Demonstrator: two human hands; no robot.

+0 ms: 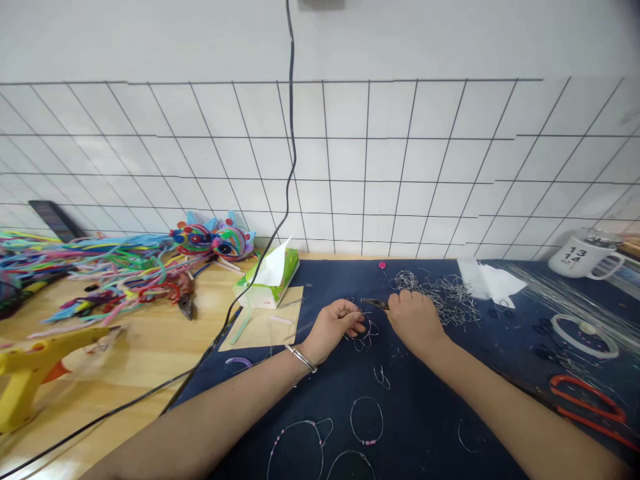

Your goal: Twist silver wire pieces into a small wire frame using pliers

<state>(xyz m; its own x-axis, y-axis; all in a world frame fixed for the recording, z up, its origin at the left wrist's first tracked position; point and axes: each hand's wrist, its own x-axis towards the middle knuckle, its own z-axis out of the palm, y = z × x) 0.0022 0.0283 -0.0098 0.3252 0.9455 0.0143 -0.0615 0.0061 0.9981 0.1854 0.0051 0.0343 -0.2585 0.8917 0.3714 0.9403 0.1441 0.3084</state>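
My left hand (339, 323), with a silver bangle at its wrist, pinches a bent wire piece (367, 335) made of thin loops. Opposite it, my right hand (414, 319) is wrapped round a pair of pliers (375, 303), whose jaws point left toward the wire piece. Whether the jaws touch the wire is too small to tell. Just behind my right hand lies a tangled heap of thin wire (453, 297). Nearer to me on the dark mat (415, 413) rest a wire ring with pink beads (367, 421), a larger beaded ring (295, 427) and a small bent wire (382, 378).
A tissue pack (273, 277) stands behind my left hand, beside a brown paper sheet (285, 327). Farther left are a yellow glue gun (35, 367) and colourful pipe cleaners (115, 267). Red-handled scissors (587, 397), straight wires (560, 297) and a white mug (580, 255) lie right. A black cable (290, 167) hangs down.
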